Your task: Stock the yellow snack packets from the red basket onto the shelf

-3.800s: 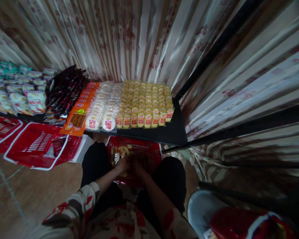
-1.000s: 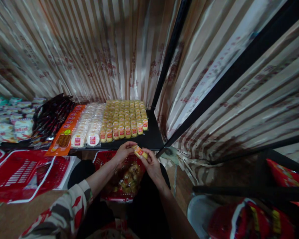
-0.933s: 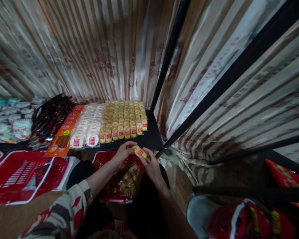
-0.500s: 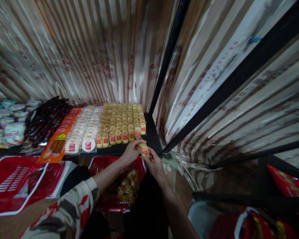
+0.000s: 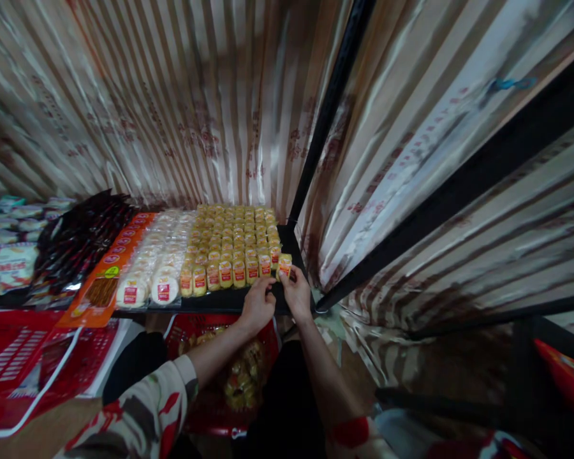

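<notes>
Yellow snack packs (image 5: 233,237) on black shelf (image 5: 226,301), red basket (image 5: 215,426) below; your right hand (image 5: 297,294) pinches red-labelled pack (image 5: 284,262), print unreadable; left hand (image 5: 259,308), grip unclear.

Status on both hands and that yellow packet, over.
Right hand holding yellow packet, roughly upright. Left hand close beside it, contact unclear. Rows of similar packets just left of it; no blockage visible.

Orange packet (image 5: 104,284) between dark packets (image 5: 79,245) and white round packs (image 5: 165,274), pleated curtain (image 5: 196,95) behind, red basket (image 5: 33,328) below.
</notes>
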A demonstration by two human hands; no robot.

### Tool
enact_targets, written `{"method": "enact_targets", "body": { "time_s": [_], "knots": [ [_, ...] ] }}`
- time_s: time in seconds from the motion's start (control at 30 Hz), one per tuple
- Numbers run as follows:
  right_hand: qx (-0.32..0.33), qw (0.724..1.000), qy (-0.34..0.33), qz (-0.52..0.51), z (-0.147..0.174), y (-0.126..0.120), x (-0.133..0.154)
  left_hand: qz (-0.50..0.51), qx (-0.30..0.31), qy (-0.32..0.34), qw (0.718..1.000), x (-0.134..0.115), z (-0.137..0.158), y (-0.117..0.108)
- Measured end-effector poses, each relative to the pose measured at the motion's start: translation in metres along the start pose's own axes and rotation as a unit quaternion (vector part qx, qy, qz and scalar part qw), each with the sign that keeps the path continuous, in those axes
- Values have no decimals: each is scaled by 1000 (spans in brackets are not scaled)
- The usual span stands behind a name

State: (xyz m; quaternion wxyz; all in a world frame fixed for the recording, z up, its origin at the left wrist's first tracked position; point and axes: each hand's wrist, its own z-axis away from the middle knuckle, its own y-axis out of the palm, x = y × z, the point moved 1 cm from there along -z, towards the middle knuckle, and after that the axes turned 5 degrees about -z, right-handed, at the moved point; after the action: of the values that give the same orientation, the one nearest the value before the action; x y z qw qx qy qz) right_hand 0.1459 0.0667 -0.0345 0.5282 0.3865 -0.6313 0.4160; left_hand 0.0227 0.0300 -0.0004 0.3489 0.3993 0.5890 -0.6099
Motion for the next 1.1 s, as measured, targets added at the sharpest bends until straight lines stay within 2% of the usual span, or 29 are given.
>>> {"method": "enact_targets", "body": {
  "time_s": [0.2, 0.37, 0.5, 0.67, 0.87, 1.1],
  "knots": [
    [-9, 994, -22, 102, -12, 10, -10, -9, 6, 3, 1000, 6, -7, 4],
    [-24, 974, -73, 211, -14, 13, -15, -6, 5, -2, 1000, 10, -10, 6],
    [-30, 976, -104, 189, -13, 14, -16, -24, -3, 18, 1000, 13, -11, 7],
    [-23, 988, -82, 126, -12, 15, -19, -49, 0, 31, 998, 13, -10, 7],
    [-16, 982, -113, 148, -13, 19, -20, -31, -6, 24, 999, 21, -13, 8],
    [-6, 978, -108, 177, -10, 18, -17, -33, -1, 35, 999, 28, -14, 17]
  ]
}}
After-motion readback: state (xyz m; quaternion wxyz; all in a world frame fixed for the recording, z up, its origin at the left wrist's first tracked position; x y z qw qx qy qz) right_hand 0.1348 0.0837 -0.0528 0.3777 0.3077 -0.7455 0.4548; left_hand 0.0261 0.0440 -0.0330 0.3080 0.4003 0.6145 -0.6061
